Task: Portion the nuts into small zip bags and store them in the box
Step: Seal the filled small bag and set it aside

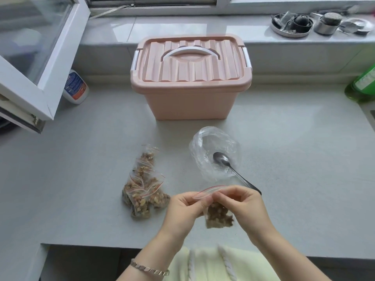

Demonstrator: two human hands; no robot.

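**Sealing One More Portion**

Held up in front of the box (190, 102), well short of it, by the counter's (294, 142) near edge: a bag (218, 217) of nuts, load sunk to the bottom. Pinched along the red-lined zip (209, 191) from both ends, left hand (182, 207) curled on one side and right hand (243, 201) curled on the other, most likely to press the seal shut.

Heaped in front of the box's left corner: filled bags (142, 191), zips apparently closed, probably parked there until storing begins. Lid (190, 59) on the box, so nothing stored from this batch yet.

In front of the box's right half, nearer to it than the hands: big bag (203, 145), mouth rolled open for scooping, seemingly empty. Spoon (223, 161) bowl inside it, handle poking out toward the right hand, within easy reach.

Left of the box, a white bottle (76, 88) with a blue and orange label; far right of the box, a green bottle (363, 86). Writing on both too blurred to read. None seen on the box.
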